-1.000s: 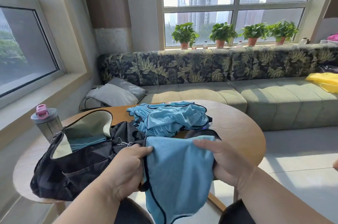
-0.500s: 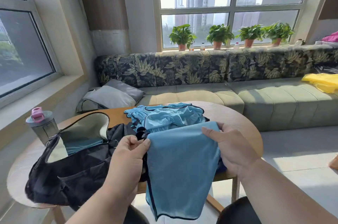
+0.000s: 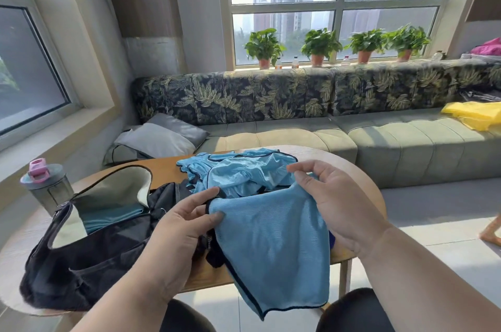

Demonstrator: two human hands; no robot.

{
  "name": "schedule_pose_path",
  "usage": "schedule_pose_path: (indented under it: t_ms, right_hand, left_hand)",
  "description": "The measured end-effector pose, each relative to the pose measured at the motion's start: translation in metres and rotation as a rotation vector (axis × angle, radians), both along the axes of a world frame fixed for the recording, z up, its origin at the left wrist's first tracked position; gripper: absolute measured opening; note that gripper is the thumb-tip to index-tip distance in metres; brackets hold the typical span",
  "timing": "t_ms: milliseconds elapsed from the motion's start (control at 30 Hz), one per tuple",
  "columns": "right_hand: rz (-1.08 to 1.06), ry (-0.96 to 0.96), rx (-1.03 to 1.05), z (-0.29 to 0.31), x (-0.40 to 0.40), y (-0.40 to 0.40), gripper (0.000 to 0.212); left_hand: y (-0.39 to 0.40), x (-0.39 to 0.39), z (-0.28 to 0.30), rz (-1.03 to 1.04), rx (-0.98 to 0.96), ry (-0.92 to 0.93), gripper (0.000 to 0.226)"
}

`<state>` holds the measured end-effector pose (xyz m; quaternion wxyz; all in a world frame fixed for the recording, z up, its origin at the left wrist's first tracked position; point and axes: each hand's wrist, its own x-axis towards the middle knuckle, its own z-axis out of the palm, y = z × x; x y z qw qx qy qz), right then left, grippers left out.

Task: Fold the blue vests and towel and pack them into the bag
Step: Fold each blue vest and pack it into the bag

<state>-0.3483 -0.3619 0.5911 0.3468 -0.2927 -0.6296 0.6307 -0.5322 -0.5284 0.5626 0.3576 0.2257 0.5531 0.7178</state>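
Note:
A blue vest with dark trim (image 3: pixel 273 247) hangs over the near edge of the round wooden table (image 3: pixel 360 177). My left hand (image 3: pixel 181 226) pinches its upper left corner. My right hand (image 3: pixel 328 201) grips its upper right corner with curled fingers. Behind it a crumpled heap of blue vests (image 3: pixel 244 171) lies on the table. An open black bag (image 3: pixel 89 253) rests at the left, and a folded blue cloth (image 3: pixel 111 217) lies inside it.
A grey bottle with a pink lid (image 3: pixel 46 185) stands left of the bag. A long sofa (image 3: pixel 298 139) with grey cushions (image 3: pixel 160 136) runs behind the table, a yellow cloth (image 3: pixel 474 114) lies on it at the right. Potted plants (image 3: pixel 320 45) line the windowsill.
The vest's top edge now sags between my hands instead of being stretched flat. My right hand's fingers have curled over its corner. The view has shifted slightly.

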Motion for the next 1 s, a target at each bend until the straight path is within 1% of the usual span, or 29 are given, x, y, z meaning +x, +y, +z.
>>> schedule_pose_path:
  t_ms: [67,133,167,233,400,467,567,633,700,767,867,933,1000]
  right_hand:
    - [0.012,0.032,-0.005,0.005,-0.003,0.002,0.012]
    - [0.031,0.068,-0.052,0.008,-0.004,0.006,0.011]
    - [0.028,0.054,-0.065,0.01,-0.003,0.008,0.011]
    - [0.021,-0.005,-0.07,0.01,-0.001,0.015,0.011]
    - [-0.032,-0.096,-0.027,0.005,-0.001,0.02,0.006]
    - [-0.027,-0.118,-0.033,0.003,-0.003,0.02,0.01]
    - [0.028,-0.072,-0.1,0.003,-0.003,0.019,0.016]
    - [0.114,-0.033,-0.162,0.005,-0.002,0.017,0.03]
    - [0.25,0.0,-0.21,0.004,0.002,0.019,0.052]
    - [0.365,-0.026,-0.209,0.0,0.006,0.021,0.063]
    - [0.422,-0.165,-0.074,-0.008,0.01,0.023,0.062]
    - [0.397,-0.241,0.022,-0.012,0.01,0.022,0.061]
    - [0.346,-0.293,0.074,-0.016,0.009,0.022,0.061]
  left_hand:
    - [0.001,0.003,-0.001,0.072,0.099,-0.036,0.043]
    - [-0.001,0.006,-0.003,0.11,0.134,0.012,0.041]
    - [-0.002,0.005,-0.004,0.12,0.124,0.058,0.041]
    - [-0.004,-0.001,-0.005,0.122,0.048,0.213,0.043]
    - [-0.011,-0.012,-0.005,0.051,-0.23,0.678,0.053]
    - [-0.013,-0.01,0.0,0.045,-0.344,0.867,0.048]
    - [-0.016,-0.01,0.005,0.053,-0.415,1.008,0.037]
    - [-0.018,-0.013,0.007,0.094,-0.447,1.099,0.03]
    - [-0.02,-0.017,0.009,0.14,-0.458,1.147,0.027]
    - [-0.023,-0.02,0.011,0.155,-0.471,1.147,0.026]
    - [-0.025,-0.023,0.017,0.105,-0.52,1.141,0.027]
    - [-0.025,-0.023,0.021,0.072,-0.542,1.164,0.026]
    - [-0.025,-0.02,0.025,0.069,-0.54,1.181,0.024]
